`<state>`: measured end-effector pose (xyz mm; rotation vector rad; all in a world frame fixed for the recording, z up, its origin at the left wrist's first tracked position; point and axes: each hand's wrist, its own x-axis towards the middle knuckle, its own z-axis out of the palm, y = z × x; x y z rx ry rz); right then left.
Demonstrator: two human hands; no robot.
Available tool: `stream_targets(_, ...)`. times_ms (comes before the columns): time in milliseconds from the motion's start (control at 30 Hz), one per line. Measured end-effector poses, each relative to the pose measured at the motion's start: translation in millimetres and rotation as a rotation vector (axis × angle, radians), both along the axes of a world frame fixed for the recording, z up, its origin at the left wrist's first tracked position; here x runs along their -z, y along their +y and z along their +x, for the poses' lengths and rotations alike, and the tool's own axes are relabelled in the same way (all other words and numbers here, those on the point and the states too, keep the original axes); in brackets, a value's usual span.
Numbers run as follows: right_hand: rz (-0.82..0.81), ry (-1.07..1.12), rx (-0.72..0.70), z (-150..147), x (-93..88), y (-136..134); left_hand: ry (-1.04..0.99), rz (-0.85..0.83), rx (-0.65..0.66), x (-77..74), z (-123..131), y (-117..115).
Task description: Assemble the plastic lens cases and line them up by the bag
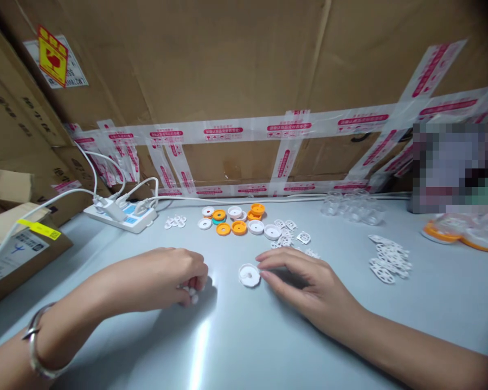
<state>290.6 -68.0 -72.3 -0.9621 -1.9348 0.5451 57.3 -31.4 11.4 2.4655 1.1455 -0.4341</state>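
Observation:
Fingers curled, my left hand (183, 276) is closed around some small white plastic pieces (192, 295) just above the table. A round white plastic disc with a raised rim (249, 275) lies flat in front of me. My right hand (305, 281) rests at its right side, thumb and fingers apart, their tips at or very near its edge. Beyond my hands sit several white and orange round caps (239, 227), some stacked. Small white gear-like parts (285, 236) lie just past my right fingers, partly hidden by them.
A white power strip (122, 214) with plugged-in cables stands at the back left, near a cardboard box (20, 249). Small white pieces (175, 221) lie beside it. To the right are a pile of white parts (389, 259) and clear plastic cups (352, 207). Taped cardboard (236, 157) walls the back.

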Motion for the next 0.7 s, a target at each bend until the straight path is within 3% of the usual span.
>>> stream_targets(700, -0.015, 0.014, -0.007, -0.7, -5.7, -2.0, -0.129, -0.087, 0.006, 6.5, 3.4, 0.9)
